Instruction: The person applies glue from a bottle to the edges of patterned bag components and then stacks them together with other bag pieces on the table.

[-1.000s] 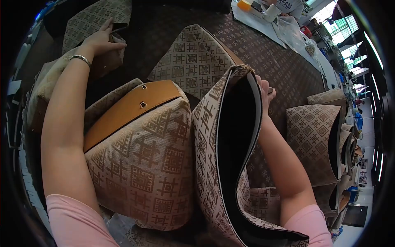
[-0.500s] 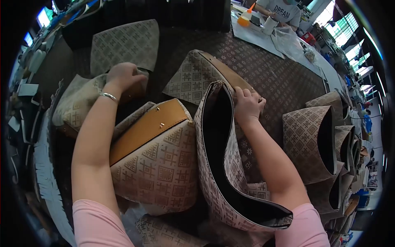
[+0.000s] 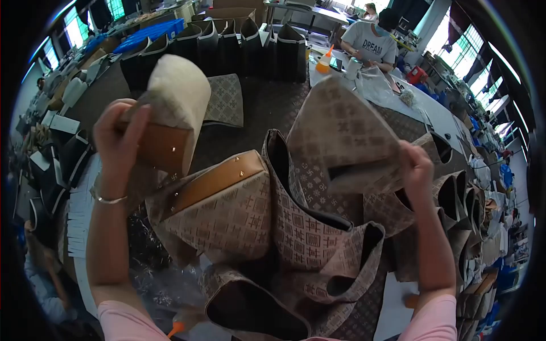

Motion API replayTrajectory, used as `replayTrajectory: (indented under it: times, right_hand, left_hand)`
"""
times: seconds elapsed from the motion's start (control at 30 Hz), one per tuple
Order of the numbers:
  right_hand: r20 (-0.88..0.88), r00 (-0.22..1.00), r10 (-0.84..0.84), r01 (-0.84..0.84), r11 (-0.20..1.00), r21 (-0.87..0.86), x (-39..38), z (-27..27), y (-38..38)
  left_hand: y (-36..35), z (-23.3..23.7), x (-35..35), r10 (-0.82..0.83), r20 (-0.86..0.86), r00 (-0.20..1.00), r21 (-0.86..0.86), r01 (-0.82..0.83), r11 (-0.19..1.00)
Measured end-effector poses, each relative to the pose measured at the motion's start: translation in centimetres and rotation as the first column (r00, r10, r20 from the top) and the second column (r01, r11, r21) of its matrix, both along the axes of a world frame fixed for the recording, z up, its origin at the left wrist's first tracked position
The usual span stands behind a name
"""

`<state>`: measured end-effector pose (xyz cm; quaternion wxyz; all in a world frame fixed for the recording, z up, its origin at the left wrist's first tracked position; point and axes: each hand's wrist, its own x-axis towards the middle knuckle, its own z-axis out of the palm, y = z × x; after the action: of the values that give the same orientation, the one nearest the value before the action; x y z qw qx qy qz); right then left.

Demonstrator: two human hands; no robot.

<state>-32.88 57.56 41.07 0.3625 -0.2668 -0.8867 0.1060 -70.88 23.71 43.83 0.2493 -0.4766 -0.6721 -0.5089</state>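
Observation:
My left hand, with a bracelet at the wrist, is raised at the left, its fingers wrapped round a bag body. That body has a tan base with metal studs and a cream-white, fluffy-looking side. On the right, my right hand grips the edge of a patterned bag shell, lifted and slightly blurred. Between my arms rests another bag body with a tan studded base. Beside it stands an open patterned shell, and a further open shell lies nearest me.
Black bag pieces stand in a row at the back. A patterned panel lies before them. More shells are stacked at right. A glue bottle stands near a seated co-worker.
Both hands have risen and moved apart. The left one has turned the bag body up, showing its tan base. The right one has lifted the patterned shell and carried it right. The view has tilted up.

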Motion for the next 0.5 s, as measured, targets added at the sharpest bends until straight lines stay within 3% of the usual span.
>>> replayTrajectory:
  times: [0.03, 0.1, 0.13, 0.17, 0.2, 0.27, 0.3, 0.33, 0.4, 0.47, 0.5]
  right_hand:
    - [-0.029, 0.997, -0.066, 0.067, 0.997, 0.038, 1.8, 2.3, -0.4]
    - [-0.161, 0.964, -0.212, 0.219, 0.975, 0.030, 4.9, 6.4, -1.7]
    - [-0.168, 0.962, -0.215, 0.223, 0.974, 0.029, 6.5, 8.0, -2.3]
    - [-0.233, 0.942, -0.241, 0.216, 0.968, -0.128, 8.1, 9.4, -2.9]
    - [-0.287, 0.918, -0.274, 0.192, 0.940, -0.283, 9.4, 10.6, -3.7]
    - [-0.299, 0.926, -0.232, 0.113, 0.924, -0.366, 11.0, 11.1, -6.2]
    - [-0.203, 0.966, -0.162, 0.076, 0.923, -0.377, 11.8, 10.3, -7.1]
    - [-0.104, 0.990, -0.091, 0.044, 0.920, -0.389, 12.1, 9.5, -8.1]
    - [-0.063, 0.996, 0.062, -0.088, 0.802, -0.591, 12.0, 7.1, -11.0]
    - [0.114, 0.980, 0.166, -0.054, 0.764, -0.643, 12.8, 1.8, -12.2]
    - [0.258, 0.951, 0.172, 0.092, 0.640, -0.763, 12.7, 0.5, -13.5]
  left_hand:
    - [-1.8, 2.1, 1.9, -0.056, 0.054, 0.997, 0.070, 0.052, 0.996]
    - [-4.5, 5.9, 6.5, -0.302, -0.120, 0.946, 0.102, 0.314, 0.944]
    - [-5.0, 6.6, 9.2, -0.519, -0.098, 0.849, 0.023, 0.523, 0.852]
    - [-5.0, 7.6, 11.8, -0.704, -0.059, 0.708, -0.051, 0.702, 0.711]
    - [-4.5, 9.0, 13.6, -0.892, 0.050, 0.450, -0.289, 0.861, 0.418]
    - [-4.3, 8.5, 19.2, -0.893, 0.335, 0.301, -0.484, 0.868, 0.111]
    - [-4.7, 8.3, 20.0, -0.893, 0.330, 0.306, -0.489, 0.865, 0.115]
    - [-5.2, 8.2, 20.1, -0.881, 0.410, 0.236, -0.489, 0.872, 0.006]
    - [-5.2, 7.4, 20.6, -0.824, 0.557, 0.105, -0.469, 0.858, -0.207]
    - [-4.7, 6.6, 20.8, -0.717, 0.697, -0.026, -0.397, 0.818, -0.416]
    - [-3.1, 7.1, 19.4, -0.759, 0.651, -0.011, -0.349, 0.883, -0.312]
